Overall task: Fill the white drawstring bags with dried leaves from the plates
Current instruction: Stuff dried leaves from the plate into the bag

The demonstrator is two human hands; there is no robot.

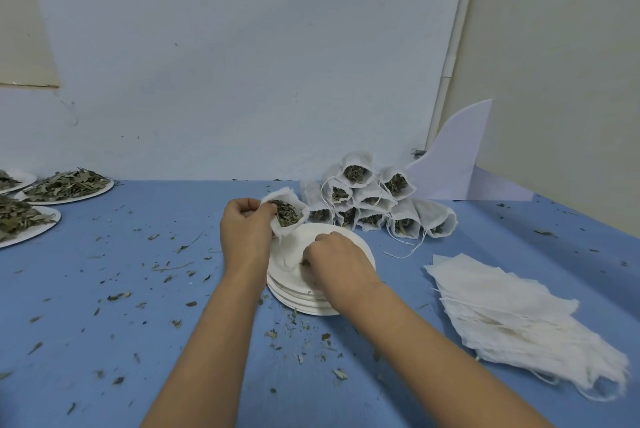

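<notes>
This one looks full: your left hand point(246, 232) pinches the leaf-stuffed white cloth drawstring bag point(290, 220) by its rim above the central stack of white paper plates point(306, 304), and your right hand point(337, 263) grips its bottom. Next, lay it gently far right, mouth level.

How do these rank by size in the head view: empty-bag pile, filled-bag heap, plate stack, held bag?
1. empty-bag pile, though it lies nearest the camera
2. filled-bag heap
3. plate stack, partly covered
4. held bag
</notes>
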